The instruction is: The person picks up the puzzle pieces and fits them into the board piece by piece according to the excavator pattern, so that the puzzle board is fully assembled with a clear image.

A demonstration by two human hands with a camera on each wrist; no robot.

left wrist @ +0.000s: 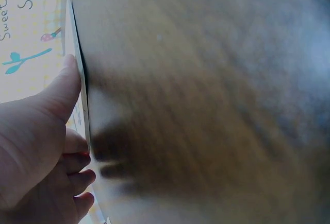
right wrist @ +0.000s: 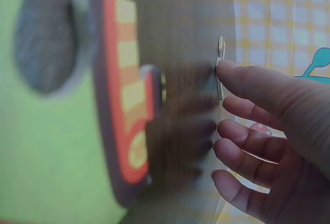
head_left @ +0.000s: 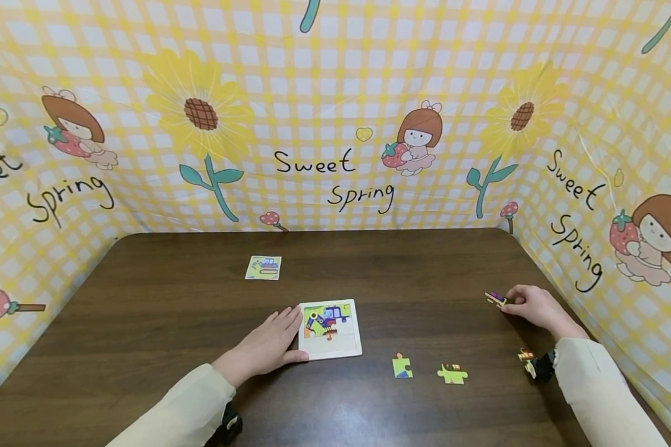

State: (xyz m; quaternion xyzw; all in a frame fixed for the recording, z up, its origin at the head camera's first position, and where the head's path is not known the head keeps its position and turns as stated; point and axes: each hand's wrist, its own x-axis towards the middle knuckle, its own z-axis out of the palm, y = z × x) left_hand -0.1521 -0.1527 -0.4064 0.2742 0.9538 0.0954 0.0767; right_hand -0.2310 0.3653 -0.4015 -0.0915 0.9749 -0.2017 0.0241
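Note:
My left hand (head_left: 265, 347) rests at the left side of the puzzle tray (head_left: 331, 352), its fingers along the left edge and the thumb at the near left corner. An excavator picture partly fills this white tray, with bare white at the lower right. In the left wrist view the thumb (left wrist: 62, 87) touches the tray rim (left wrist: 77, 54). Far to the right, my right hand (head_left: 539, 307) pinches a dark-patterned puzzle piece (head_left: 496, 299) between thumb and index finger. The right wrist view shows this puzzle piece (right wrist: 220, 82) nearly edge-on; the other fingers hang loosely bent.
Two green puzzle pieces, one with a blue corner (head_left: 402, 366) and one wider (head_left: 453, 374), lie right of the tray. Another piece (head_left: 525, 355) lies partly behind the right wrist camera (head_left: 542, 367). A picture card (head_left: 264, 267) lies at the back left. Checked cloth (head_left: 313, 124) encloses the table.

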